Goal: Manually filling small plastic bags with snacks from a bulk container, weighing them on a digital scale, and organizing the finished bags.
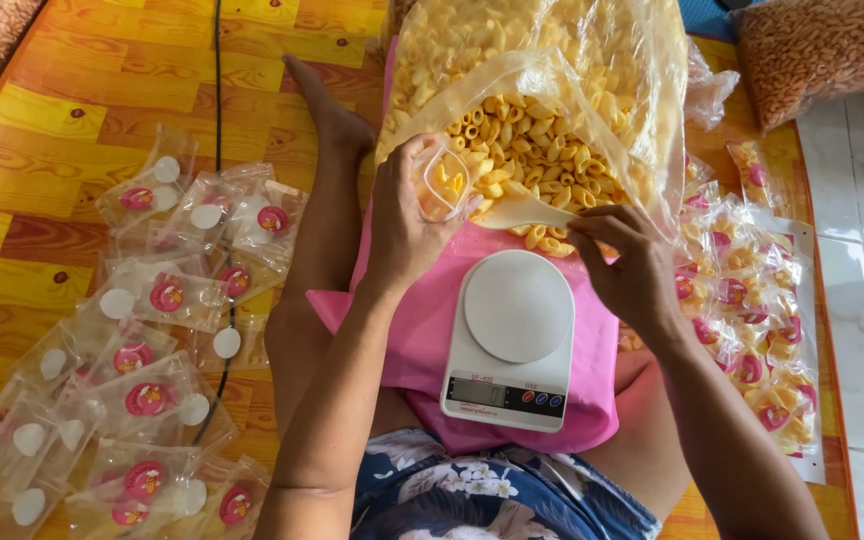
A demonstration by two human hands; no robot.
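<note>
A scale [512, 340] sits in the middle of the frame, on a cloth [422, 330]. Above it stands a big bag of snacks [542, 100]. Empty little bags [142, 350] lie at the left. Filled little bags [752, 300] lie at the right.

small clear pouch [444, 183], tilted, partly filled, yellow snacks [532, 150]

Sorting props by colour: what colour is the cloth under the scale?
Pink cloth, under the white scale; head view.
</note>
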